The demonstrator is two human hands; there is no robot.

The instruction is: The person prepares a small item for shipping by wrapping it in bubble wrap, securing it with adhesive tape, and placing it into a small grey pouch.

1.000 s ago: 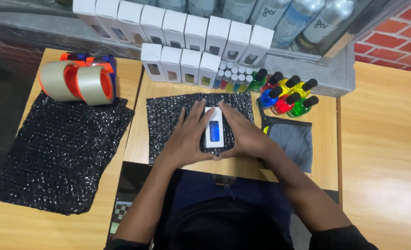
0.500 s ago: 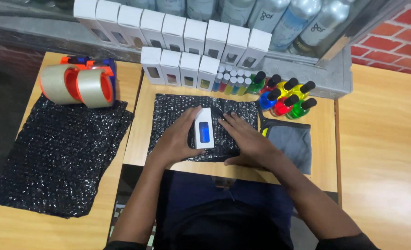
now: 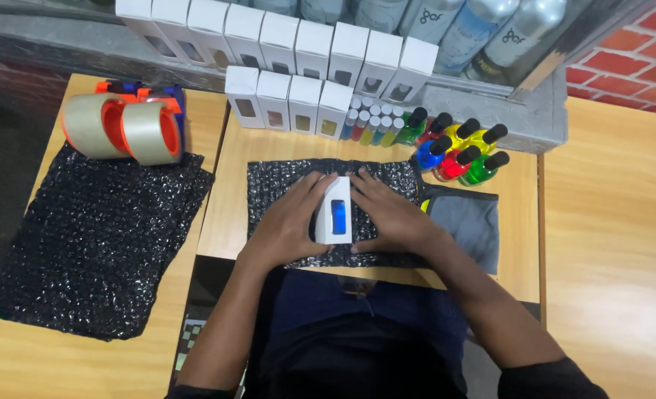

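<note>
**A:** Quickly, head view, the only one: your left hand (image 3: 292,222) and right hand (image 3: 391,218) press flat against either side of the small white box (image 3: 333,210) with the blue window. Fingers are fairly spread, cupping it rather than gripping.

**B:** Where's the box sitting?

**A:** Lying on the black bubble-wrap sheet (image 3: 276,185), near the middle of the counter (image 3: 254,148), directly in front of you.

**B:** How far along?

**A:** My guess is early. The box lies on the sheet, but no wrap is folded over it yet, so folding and taping look undone. The tape rolls (image 3: 125,129) sit untouched, well apart at the far left, above a second bubble-wrap sheet (image 3: 91,244).

**B:** What can't you see?

**A:** The box's underside and the palms are hidden. A grey pouch (image 3: 465,222) is partly under your right forearm. The coloured bottles (image 3: 457,148) are clear enough; the white box rows (image 3: 291,96) and silver bottles (image 3: 483,33) get cut off at the top.
</note>
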